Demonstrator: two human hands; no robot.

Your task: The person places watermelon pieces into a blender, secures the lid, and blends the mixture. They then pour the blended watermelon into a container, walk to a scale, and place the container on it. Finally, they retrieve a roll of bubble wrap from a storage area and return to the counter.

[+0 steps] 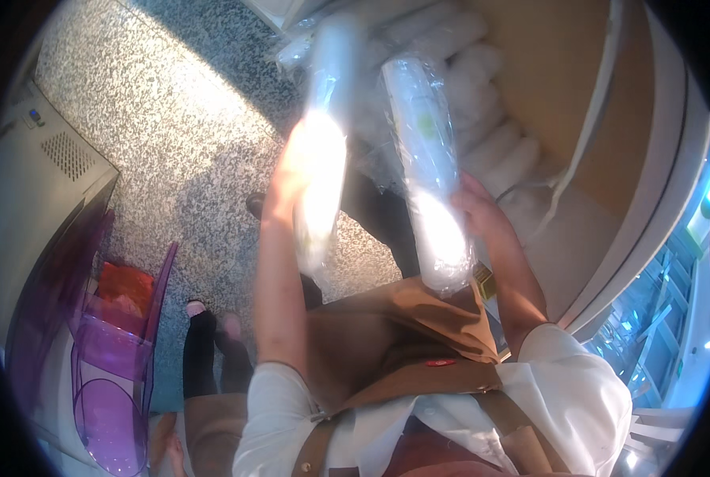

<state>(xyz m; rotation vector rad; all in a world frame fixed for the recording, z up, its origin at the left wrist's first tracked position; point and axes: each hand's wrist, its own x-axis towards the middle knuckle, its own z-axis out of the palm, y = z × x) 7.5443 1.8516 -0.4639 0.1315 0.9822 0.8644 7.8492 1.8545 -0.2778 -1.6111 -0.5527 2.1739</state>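
My left hand (295, 158) grips a long clear-plastic-wrapped sleeve of white cups or lids (325, 173), its middle washed out by bright light. A similar wrapped sleeve (423, 125), with a green mark on it, is in my right hand (474, 203), held from its right side. Both sleeves point away from me, side by side and apart, above my brown apron (384, 334). Beyond them lie several more wrapped white sleeves (486, 119), heaped against a curved beige surface. Glare and plastic hide parts of my fingers.
A curved white counter edge (647, 208) runs along the right. At the left stand a pale cabinet (44, 143) and purple transparent bins (110, 358), one with a red packet (125, 292). Another person's legs (199, 358) and hands (173, 447) show at the lower left, over speckled floor (170, 149).
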